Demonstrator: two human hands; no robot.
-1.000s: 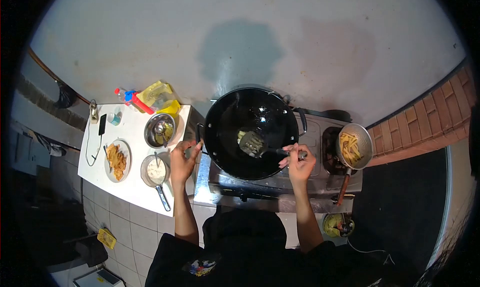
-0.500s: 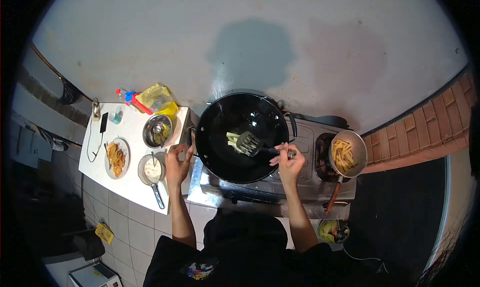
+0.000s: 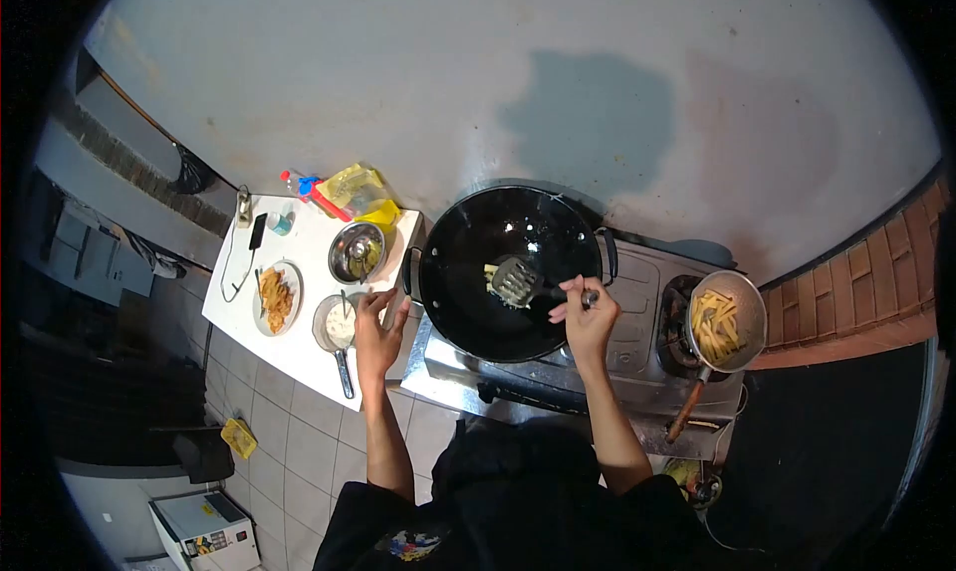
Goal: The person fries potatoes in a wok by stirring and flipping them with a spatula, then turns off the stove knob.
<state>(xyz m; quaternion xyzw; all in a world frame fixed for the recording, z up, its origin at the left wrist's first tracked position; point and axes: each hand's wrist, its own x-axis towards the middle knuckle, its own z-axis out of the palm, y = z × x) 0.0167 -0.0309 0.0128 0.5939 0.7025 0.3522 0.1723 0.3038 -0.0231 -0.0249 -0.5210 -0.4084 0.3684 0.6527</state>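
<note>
A large black wok (image 3: pixel 468 327) sits on the stove, with a few pale green vegetable pieces (image 3: pixel 490 272) in its oily bottom. My right hand (image 3: pixel 590 322) is closed on the handle of a slotted spatula (image 3: pixel 517 282), whose head lies over the pieces and partly hides them. At the wok's left side, my left hand (image 3: pixel 378 342) has its fingers apart and holds nothing. It is just below the wok's left loop handle (image 3: pixel 408 272), beside a small saucepan (image 3: pixel 329 322) of creamy white mixture.
On the white table (image 3: pixel 299 357) are a plate of fried food (image 3: pixel 276 297), a steel bowl (image 3: pixel 357 254), a phone (image 3: pixel 258 230) and yellow packaging (image 3: pixel 354 188). A pan of fries (image 3: pixel 719 327) stands on the right burner, its wooden handle (image 3: pixel 687 412) pointing toward me.
The view has shifted, so the scene appears further right. The spatula head now lies flatter over the vegetable pieces. My left hand is slightly lower relative to the wok's handle.
</note>
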